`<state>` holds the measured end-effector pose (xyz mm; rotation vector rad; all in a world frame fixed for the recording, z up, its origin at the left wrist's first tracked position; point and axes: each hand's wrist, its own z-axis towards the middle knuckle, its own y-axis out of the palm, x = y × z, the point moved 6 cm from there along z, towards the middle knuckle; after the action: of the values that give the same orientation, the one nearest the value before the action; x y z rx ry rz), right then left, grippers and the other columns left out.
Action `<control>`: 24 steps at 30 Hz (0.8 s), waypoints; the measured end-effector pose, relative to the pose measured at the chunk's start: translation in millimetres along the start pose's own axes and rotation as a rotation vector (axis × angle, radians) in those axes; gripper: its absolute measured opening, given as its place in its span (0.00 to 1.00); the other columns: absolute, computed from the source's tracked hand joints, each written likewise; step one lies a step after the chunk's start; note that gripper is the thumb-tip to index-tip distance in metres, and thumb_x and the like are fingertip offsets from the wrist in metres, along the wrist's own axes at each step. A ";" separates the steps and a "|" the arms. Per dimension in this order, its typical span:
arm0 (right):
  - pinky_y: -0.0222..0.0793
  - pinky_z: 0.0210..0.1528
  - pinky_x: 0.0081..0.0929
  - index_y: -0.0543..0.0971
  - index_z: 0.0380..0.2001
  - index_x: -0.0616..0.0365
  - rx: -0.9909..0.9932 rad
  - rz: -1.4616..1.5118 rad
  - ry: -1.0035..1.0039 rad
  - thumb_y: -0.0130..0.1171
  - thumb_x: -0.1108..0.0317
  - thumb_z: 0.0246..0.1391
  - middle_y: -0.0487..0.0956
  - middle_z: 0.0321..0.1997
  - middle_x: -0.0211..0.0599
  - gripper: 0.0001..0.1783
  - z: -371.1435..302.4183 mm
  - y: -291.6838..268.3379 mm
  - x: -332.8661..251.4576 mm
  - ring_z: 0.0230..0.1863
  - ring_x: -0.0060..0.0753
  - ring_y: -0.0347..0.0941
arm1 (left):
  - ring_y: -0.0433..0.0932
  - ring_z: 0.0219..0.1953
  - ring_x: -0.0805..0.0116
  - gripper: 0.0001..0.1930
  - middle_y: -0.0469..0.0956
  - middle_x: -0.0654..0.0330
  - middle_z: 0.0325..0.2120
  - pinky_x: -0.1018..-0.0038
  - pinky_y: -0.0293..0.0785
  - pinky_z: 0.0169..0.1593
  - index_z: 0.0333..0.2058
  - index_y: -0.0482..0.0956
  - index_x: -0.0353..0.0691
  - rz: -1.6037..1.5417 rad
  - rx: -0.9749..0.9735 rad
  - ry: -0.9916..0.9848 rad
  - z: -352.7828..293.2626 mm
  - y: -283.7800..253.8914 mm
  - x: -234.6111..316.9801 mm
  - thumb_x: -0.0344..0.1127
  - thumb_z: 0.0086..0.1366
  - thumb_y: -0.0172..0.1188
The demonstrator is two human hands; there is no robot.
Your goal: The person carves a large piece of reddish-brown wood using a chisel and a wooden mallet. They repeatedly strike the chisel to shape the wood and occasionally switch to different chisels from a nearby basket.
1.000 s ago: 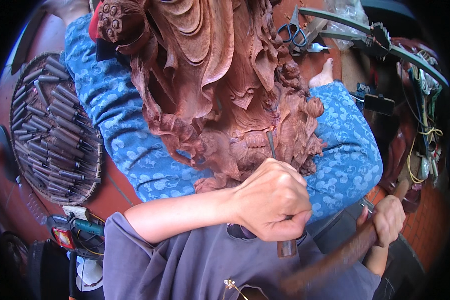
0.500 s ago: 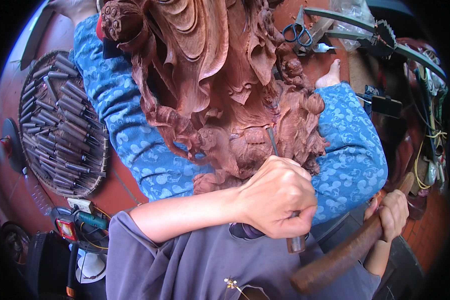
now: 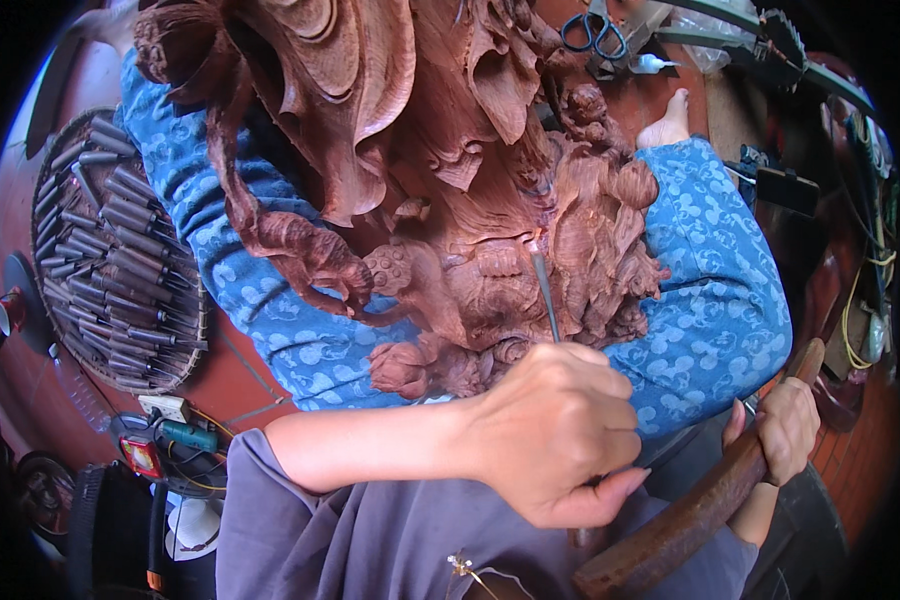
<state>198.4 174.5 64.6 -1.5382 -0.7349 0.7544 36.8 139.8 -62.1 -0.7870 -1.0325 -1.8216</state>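
A large reddish-brown wood carving (image 3: 490, 215) with deep folds and knotty shapes rests between my blue-trousered legs. My left hand (image 3: 560, 435) is closed around the handle of a carving chisel (image 3: 546, 295). The chisel's thin metal shaft points away from me, its tip against the carving's lower part. Most of the handle is hidden in my fist; a bit of its butt shows below. At the lower right, my right hand (image 3: 790, 430) grips a wooden club mallet (image 3: 685, 520). The mallet's thick end slants toward the chisel's butt; whether they touch I cannot tell.
On the left, a round woven tray (image 3: 202, 345) holds many dark-handled chisels. Scissors (image 3: 595, 38) and a small white bottle (image 3: 650, 64) lie at the far right, near a bow saw (image 3: 710, 40). A phone (image 3: 787, 190) stands on the right. Cables and a power strip (image 3: 165, 407) lie lower left.
The carving's upper part has shifted left and up in view. My left hand sits slightly lower, with its thumb stuck out more and more chisel shaft showing. The mallet's thick end is nearer the chisel's butt.
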 end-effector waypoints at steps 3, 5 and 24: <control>0.71 0.26 0.37 0.63 0.29 0.58 -0.006 0.018 0.002 0.65 0.80 0.43 0.69 0.20 0.39 0.18 2.7 3.7 0.7 0.20 0.39 0.68 | 0.65 0.15 0.60 0.14 0.61 0.61 0.11 0.65 0.60 0.19 0.09 0.65 0.41 0.006 -0.035 -0.033 1.4 -5.7 -6.2 0.37 0.44 0.60; 0.72 0.26 0.37 0.63 0.29 0.58 -0.020 0.026 0.017 0.65 0.80 0.42 0.69 0.20 0.39 0.18 4.4 5.2 1.5 0.20 0.39 0.68 | 0.65 0.15 0.60 0.14 0.61 0.61 0.11 0.65 0.60 0.19 0.09 0.64 0.41 0.011 -0.056 -0.042 2.4 -8.6 -8.3 0.36 0.43 0.59; 0.69 0.23 0.35 0.66 0.31 0.59 0.024 -0.078 -0.044 0.66 0.80 0.43 0.70 0.22 0.38 0.17 -1.5 8.2 -18.1 0.21 0.39 0.69 | 0.66 0.18 0.60 0.11 0.62 0.62 0.12 0.66 0.59 0.21 0.10 0.65 0.42 -0.073 -0.214 0.084 -11.5 -2.8 6.1 0.37 0.38 0.57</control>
<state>189.3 158.2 57.5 -1.4667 -0.8110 0.7377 30.5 128.1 -63.2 -0.7999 -0.8311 -2.0345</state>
